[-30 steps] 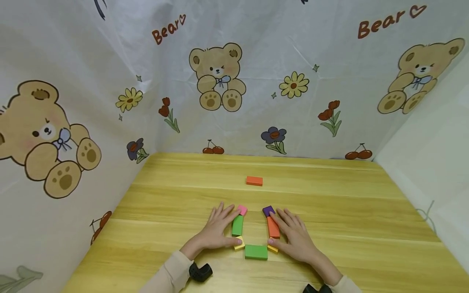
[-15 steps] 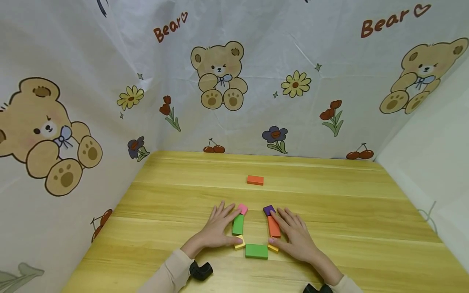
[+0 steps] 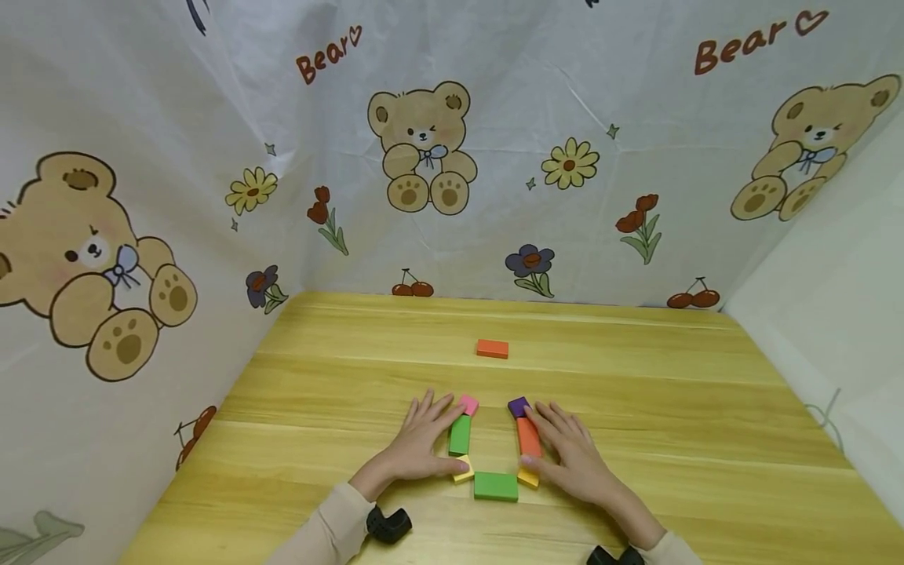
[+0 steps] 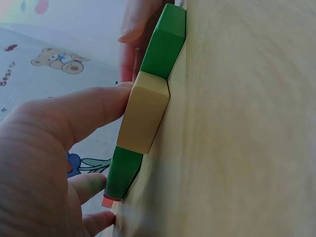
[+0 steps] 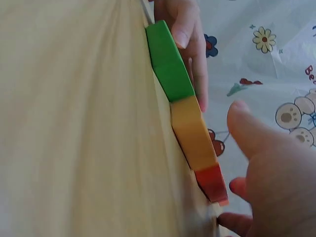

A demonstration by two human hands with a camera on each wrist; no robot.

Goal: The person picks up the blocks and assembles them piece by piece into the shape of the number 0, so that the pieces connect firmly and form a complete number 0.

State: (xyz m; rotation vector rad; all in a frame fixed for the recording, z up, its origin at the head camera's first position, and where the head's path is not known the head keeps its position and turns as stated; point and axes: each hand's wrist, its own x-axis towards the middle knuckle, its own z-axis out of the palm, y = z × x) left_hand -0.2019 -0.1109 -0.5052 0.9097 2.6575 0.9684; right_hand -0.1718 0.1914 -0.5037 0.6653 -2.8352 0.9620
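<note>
My left hand (image 3: pixel 417 446) lies along the left row of blocks, fingers spread. Its thumb touches the yellow block (image 3: pixel 464 475), and its index fingertip is at the pink block (image 3: pixel 469 403); a green block (image 3: pixel 460 436) sits between these two. On the other side, my right hand (image 3: pixel 574 463) has its index fingertip at the purple block (image 3: pixel 518 406), beside a red-orange block (image 3: pixel 527 437). The right thumb hovers over the orange block (image 5: pixel 194 132), a gap showing in the right wrist view. A second green block (image 3: pixel 496 486) joins the rows at the near end.
Another red-orange block (image 3: pixel 492 349) lies alone farther back on the wooden table (image 3: pixel 636 361). A bear-print cloth (image 3: pixel 494 212) stands behind and to the left of the table. A thin cable (image 3: pixel 828 420) hangs at the right.
My right thumb has lifted slightly off the orange block. The left hand and the blocks stay in place.
</note>
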